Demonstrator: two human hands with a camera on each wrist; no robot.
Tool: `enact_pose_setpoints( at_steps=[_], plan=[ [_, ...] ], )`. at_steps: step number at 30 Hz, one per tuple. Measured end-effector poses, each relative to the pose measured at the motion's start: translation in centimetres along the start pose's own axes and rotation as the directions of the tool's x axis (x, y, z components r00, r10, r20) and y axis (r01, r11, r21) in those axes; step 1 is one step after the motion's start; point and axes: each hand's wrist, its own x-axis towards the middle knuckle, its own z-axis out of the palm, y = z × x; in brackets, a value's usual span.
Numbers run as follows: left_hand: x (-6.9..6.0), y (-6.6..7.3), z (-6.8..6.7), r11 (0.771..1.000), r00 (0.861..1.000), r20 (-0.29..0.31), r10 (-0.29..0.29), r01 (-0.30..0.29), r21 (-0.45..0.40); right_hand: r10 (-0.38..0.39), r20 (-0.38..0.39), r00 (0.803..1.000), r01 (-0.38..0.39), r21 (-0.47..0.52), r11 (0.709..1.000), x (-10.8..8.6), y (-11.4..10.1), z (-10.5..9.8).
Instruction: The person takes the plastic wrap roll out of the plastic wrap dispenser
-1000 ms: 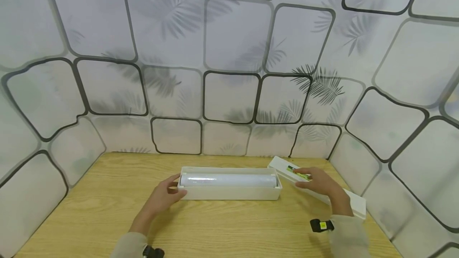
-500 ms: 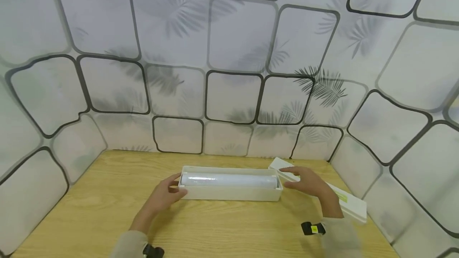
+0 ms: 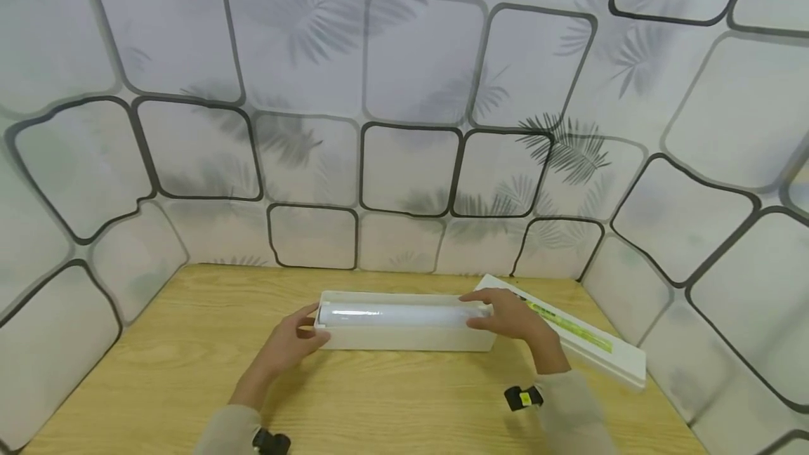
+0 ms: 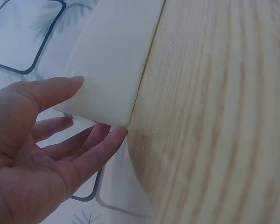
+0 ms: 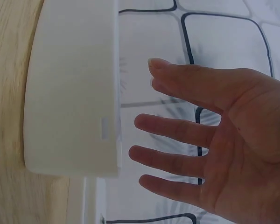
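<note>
A long white plastic wrap dispenser box [image 3: 404,340] stands on the table, its top off. Inside lies a shiny roll of plastic wrap [image 3: 398,315]. My left hand [image 3: 287,344] holds the box's left end, thumb on the front face and fingers around the end; the left wrist view shows the thumb [image 4: 60,91] against the white wall. Over the box's right end hovers my right hand [image 3: 508,314], fingers spread and nothing in them. In the right wrist view its fingertips [image 5: 144,120] are apart from the box wall. Part of the roll's right end is hidden by this hand.
A long white lid [image 3: 622,364] with a green label [image 3: 571,326] lies slanted on the wooden table [image 3: 379,399], right of the box. Patterned cloth walls [image 3: 404,174] rise along the table's back and sides.
My right hand has moved left, away from the lid and over the box's right end, uncovering the green label. The left hand, the box and the lid have stayed put.
</note>
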Motion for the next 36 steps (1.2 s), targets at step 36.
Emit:
enact_pose_setpoints(
  at_steps=[36],
  plan=[
    [0.0, 0.1, 0.1, 1.0, 1.0, 0.003, 0.009, -0.009, 0.003, 0.118, 0.286, 0.951, -0.114, -0.03, 0.993, 5.7, -0.4, 1.2]
  ],
)
